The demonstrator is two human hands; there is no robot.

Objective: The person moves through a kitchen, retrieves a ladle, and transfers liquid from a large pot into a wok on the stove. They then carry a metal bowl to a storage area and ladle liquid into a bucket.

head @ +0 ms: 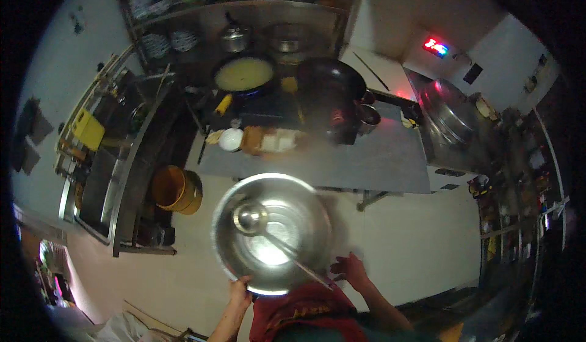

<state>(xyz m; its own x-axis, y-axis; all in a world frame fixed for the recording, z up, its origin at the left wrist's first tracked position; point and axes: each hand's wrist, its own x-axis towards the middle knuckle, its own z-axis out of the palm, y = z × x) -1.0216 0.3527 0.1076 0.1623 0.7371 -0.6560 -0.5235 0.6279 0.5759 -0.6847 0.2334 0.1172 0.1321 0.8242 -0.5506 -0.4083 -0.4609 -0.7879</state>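
Observation:
My left hand (240, 290) grips the near left rim of a large, round stainless steel basin (302, 213), held in front of my red apron (297, 307). Inside the basin lies a metal ladle (250, 218), its bowl towards the far left. The ladle's long handle (297, 262) slants over the near right rim towards me. My right hand (350, 271) is just right of the basin, off the rim, with fingers apart and nothing in it.
Ahead stands a grey worktable (380, 159) with a white bowl (231, 139) and food containers (274, 139). Behind it are a dark wok (336, 78) and a pan of pale yellow liquid (244, 73). An orange bucket (187, 191) stands on the floor beside the steel sink counter (110, 181).

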